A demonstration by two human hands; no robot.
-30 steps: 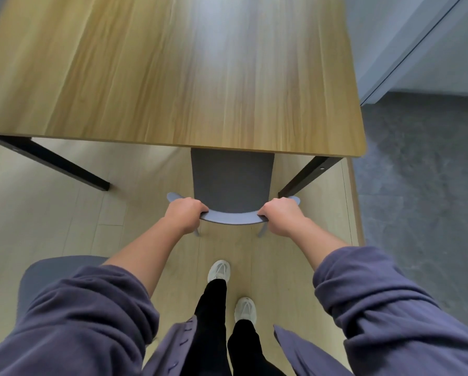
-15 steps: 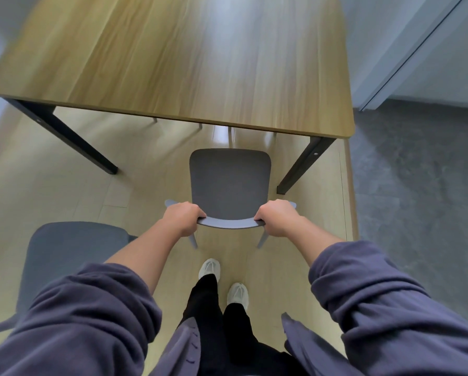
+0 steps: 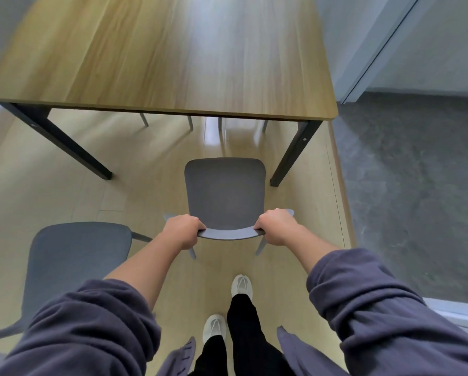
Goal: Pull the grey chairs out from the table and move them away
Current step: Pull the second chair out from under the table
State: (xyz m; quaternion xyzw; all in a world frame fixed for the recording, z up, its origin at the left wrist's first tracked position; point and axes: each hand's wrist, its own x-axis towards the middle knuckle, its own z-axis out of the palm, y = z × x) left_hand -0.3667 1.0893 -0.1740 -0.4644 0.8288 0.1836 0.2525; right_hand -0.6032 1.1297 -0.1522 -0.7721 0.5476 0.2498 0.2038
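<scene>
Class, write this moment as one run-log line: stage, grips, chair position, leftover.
stage: pulling | left hand and right hand: grip on grey chair backrest | seat clear of table edge | second chair left, out

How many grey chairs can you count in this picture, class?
2 whole chairs: one gripped at its backrest by both hands, clear of the table; another lower left. Pale legs beyond the table suggest more, mostly hidden.

Pale wooden floorboards (image 3: 64, 185) run under the scene, meeting a grey carpet (image 3: 412, 185) along the right. White sneakers (image 3: 242, 285) and black trousers (image 3: 241, 329) show below; a white wall (image 3: 363, 28) rises beyond.
</scene>
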